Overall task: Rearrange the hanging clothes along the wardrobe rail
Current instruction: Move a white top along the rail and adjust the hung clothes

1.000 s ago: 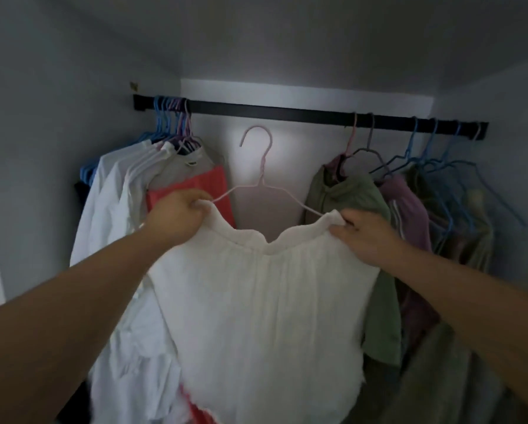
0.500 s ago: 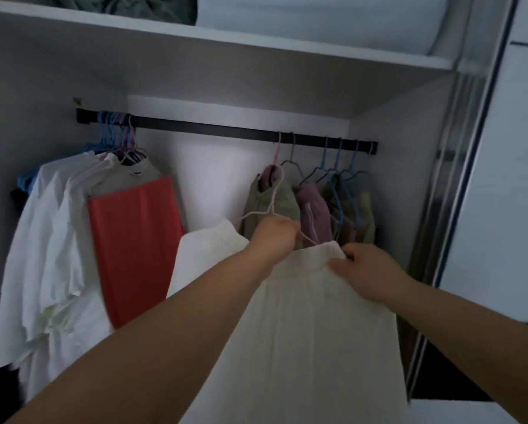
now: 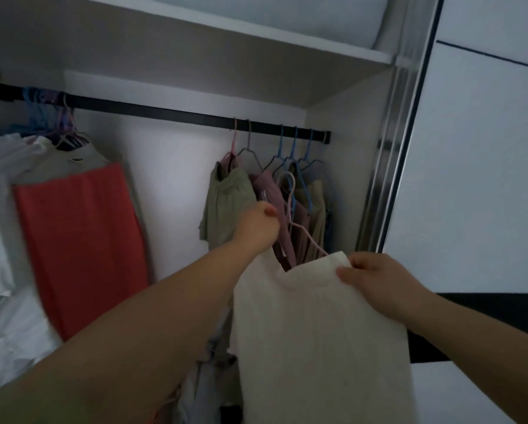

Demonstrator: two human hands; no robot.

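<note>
A: Head view. Why is the white garment (image 3: 317, 332) held off the rail (image 3: 170, 113)?
B: Left hand (image 3: 258, 229) closed at its hanger (image 3: 299, 223), right hand (image 3: 379, 283) pinching the shoulder, probably to keep it spread.
A: Obstructions?
B: The right-hand clothes cluster (image 3: 256, 194) behind; the red garment (image 3: 79, 240) hangs left.

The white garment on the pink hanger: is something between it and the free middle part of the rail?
Nothing visible blocks it. The white garment, held by the left hand and right hand, is below the rail, whose middle stretch is bare. The green garment hangs just beside that path.
</note>
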